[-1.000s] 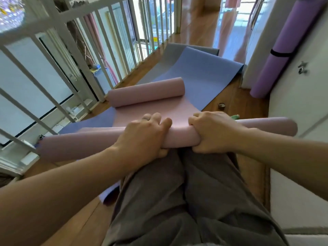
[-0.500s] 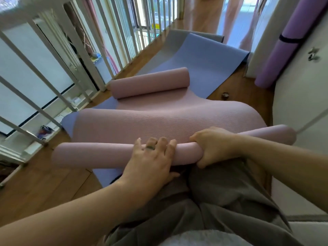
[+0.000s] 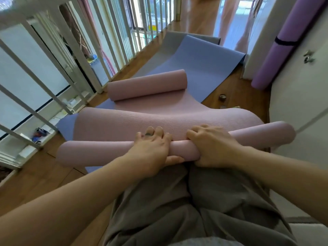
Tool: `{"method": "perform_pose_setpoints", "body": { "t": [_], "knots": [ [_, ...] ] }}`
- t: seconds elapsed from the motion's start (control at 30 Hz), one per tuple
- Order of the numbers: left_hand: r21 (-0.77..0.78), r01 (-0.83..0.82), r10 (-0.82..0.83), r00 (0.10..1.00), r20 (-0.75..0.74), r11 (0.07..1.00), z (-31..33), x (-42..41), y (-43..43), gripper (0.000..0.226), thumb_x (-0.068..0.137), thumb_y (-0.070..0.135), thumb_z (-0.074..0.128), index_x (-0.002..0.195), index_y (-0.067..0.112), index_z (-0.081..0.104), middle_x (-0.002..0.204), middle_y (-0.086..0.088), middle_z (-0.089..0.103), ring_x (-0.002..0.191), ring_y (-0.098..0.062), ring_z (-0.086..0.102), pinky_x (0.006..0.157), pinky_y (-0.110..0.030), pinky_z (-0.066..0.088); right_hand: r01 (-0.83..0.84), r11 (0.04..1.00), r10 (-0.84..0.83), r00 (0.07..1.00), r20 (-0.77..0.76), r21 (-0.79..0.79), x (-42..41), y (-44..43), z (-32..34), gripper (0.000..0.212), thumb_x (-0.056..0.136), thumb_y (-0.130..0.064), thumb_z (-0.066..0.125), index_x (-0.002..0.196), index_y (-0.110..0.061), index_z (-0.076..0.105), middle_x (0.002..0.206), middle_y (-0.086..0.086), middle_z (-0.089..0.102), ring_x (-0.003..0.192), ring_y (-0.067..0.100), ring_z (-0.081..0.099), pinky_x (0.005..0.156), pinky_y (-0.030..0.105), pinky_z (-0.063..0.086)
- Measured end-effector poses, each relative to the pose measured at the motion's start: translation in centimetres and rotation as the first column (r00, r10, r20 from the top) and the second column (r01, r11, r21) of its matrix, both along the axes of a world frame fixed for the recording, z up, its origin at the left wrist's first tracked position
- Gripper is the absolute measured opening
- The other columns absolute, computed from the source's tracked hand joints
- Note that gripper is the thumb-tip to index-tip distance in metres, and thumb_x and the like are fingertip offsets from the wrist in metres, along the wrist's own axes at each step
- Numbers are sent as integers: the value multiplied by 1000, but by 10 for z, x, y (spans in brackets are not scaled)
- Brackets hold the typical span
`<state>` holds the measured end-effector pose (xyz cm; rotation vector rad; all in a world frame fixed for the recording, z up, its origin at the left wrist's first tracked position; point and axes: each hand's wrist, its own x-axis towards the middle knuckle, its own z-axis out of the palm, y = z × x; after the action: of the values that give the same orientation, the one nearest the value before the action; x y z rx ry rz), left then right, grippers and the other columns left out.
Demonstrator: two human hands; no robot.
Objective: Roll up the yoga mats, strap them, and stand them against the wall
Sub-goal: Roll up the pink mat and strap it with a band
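A pink yoga mat [image 3: 166, 119] lies across the floor in front of my knees, its near end wound into a roll [image 3: 95, 151] and its far end curled into a second roll [image 3: 147, 85]. My left hand [image 3: 150, 150] grips the near roll, fingers over the top and thumb beneath. My right hand [image 3: 213, 144] grips the same roll just to the right. Under the pink mat lie a flat blue mat [image 3: 191, 61] and a grey mat [image 3: 170, 41]. A rolled purple mat [image 3: 282, 45] with a black strap leans on the right wall.
A white railing [image 3: 74, 55] runs along the left. The white wall [image 3: 298, 96] and a door stand close on the right. Small round objects [image 3: 222, 97] sit on the wooden floor beside the blue mat. My grey trousers [image 3: 186, 206] fill the foreground.
The near roll has turned away from me and the flat pink sheet now bulges up ahead of it. My left hand shifted from a flat press to a grip on the roll.
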<state>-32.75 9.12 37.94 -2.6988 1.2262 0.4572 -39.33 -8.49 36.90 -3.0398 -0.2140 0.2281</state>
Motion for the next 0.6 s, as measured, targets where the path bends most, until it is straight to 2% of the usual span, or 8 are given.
{"method": "perform_pose_setpoints", "body": {
  "t": [0.1,0.17,0.2,0.27,0.33,0.4,0.5,0.6],
  "knots": [
    [-61,72,-52,959,280,996,-16,-15,2,69,78,58,64,130,19,44,116,-9,52,102,-31,52,83,-46,43,14,994,12,970,-243,107,20,-6,11,48,68,-47,74,106,-28,53,100,-10,58,88,10,54,78,35,51],
    [-157,117,-57,937,345,981,-20,-11,1,63,63,52,79,111,16,59,94,-10,61,80,-32,60,65,-42,47,21,993,16,952,-305,115,26,-6,14,47,68,-45,75,106,-28,55,98,-10,59,88,12,56,80,38,52],
    [-147,96,-46,949,313,984,-18,-6,0,60,67,53,76,112,18,57,97,-8,60,84,-31,59,67,-41,46,34,994,-5,960,-280,100,24,-5,12,47,68,-45,74,107,-28,54,99,-10,59,90,12,55,81,37,51],
    [-118,66,-36,969,244,991,-14,4,0,60,81,59,60,126,23,44,115,-4,53,104,-29,53,80,-41,43,21,1000,-20,1000,-21,0,13,-1,1,48,70,-42,74,110,-26,54,104,-6,57,95,15,54,81,36,49],
    [-132,52,-31,987,156,990,-13,12,-2,63,83,61,56,131,25,38,122,-2,50,113,-27,49,87,-41,42,19,990,20,963,268,-143,1,4,-19,47,66,-32,79,107,-20,58,102,0,62,91,21,59,73,37,52],
    [-114,41,-31,995,90,993,-9,15,-5,63,82,60,58,131,24,39,124,-2,49,115,-26,47,90,-42,43,38,992,9,929,370,-121,-1,5,-29,45,60,-26,82,99,-17,61,93,3,65,81,23,62,64,35,52],
    [-86,26,-11,986,165,996,-10,9,-9,59,82,52,62,128,23,40,123,-2,47,114,-26,47,88,-42,41,32,997,-14,972,233,-72,8,2,-17,42,68,-31,74,105,-21,55,99,-2,60,88,19,58,67,30,42],
    [-121,122,-68,924,376,985,-21,-1,-8,53,66,35,78,111,17,56,103,-6,58,85,-29,60,69,-40,46,10,999,-8,1000,-27,49,22,-6,-1,45,72,-40,72,110,-27,52,101,-7,59,89,14,56,72,30,46]
  ]
}}
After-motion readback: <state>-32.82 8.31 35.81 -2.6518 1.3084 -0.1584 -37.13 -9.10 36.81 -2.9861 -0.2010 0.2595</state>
